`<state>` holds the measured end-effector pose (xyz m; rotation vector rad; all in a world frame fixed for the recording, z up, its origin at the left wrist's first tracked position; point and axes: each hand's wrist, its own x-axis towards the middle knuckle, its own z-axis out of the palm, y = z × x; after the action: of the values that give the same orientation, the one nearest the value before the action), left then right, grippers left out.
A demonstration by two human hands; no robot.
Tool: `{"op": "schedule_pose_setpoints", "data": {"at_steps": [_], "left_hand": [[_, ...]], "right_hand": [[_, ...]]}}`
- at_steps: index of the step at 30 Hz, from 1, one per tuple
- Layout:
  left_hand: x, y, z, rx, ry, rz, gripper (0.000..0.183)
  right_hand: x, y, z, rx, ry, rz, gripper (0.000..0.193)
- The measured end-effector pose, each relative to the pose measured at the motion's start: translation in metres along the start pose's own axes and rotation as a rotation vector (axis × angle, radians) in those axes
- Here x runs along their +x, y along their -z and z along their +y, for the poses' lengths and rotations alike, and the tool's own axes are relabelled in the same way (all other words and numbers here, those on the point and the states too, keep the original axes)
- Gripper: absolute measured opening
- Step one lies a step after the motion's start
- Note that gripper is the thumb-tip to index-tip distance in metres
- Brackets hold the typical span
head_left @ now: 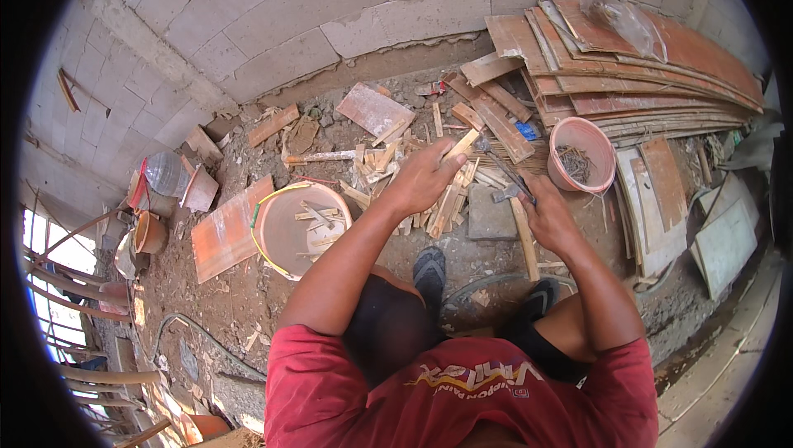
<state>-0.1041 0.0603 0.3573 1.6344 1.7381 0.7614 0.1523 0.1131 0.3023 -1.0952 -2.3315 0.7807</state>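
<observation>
My left hand (425, 174) is closed round a short wooden strip (464, 145), its far end sticking up past my fingers. In my closed right hand (547, 215) is a dark-shafted hammer (505, 163), whose far end reaches close to the strip. Beside that hand a second metal tool head (506, 194) shows above a grey concrete block (492, 215); I cannot tell whether my fingers hold it too. Loose wooden strips (450, 200) lie heaped below my hands. One longer wooden strip (524, 237) slants down from the block toward my foot.
A pink bucket (581, 156) with nails stands at right, before stacked plywood sheets (636, 68). To the left, a pale bucket (273, 237) with a yellow rim holds wood scraps, beside an orange board (225, 229). A block wall (355, 10) closes the far side.
</observation>
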Motion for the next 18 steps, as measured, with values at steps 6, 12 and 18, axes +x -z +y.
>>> {"op": "schedule_pose_setpoints", "data": {"at_steps": [6, 12, 18], "left_hand": [[0.0, -0.001, 0.001, -0.048, 0.022, -0.003, 0.043], [-0.001, -0.001, 0.005, -0.062, 0.003, 0.036, 0.044], [-0.003, -0.008, 0.012, -0.064, -0.149, 0.19, 0.045]], "right_hand": [[0.0, -0.005, 0.001, -0.061, 0.03, 0.104, 0.03], [0.0, -0.006, -0.002, -0.105, -0.006, 0.14, 0.023], [-0.001, -0.007, -0.002, -0.145, 0.003, 0.121, 0.026]]}}
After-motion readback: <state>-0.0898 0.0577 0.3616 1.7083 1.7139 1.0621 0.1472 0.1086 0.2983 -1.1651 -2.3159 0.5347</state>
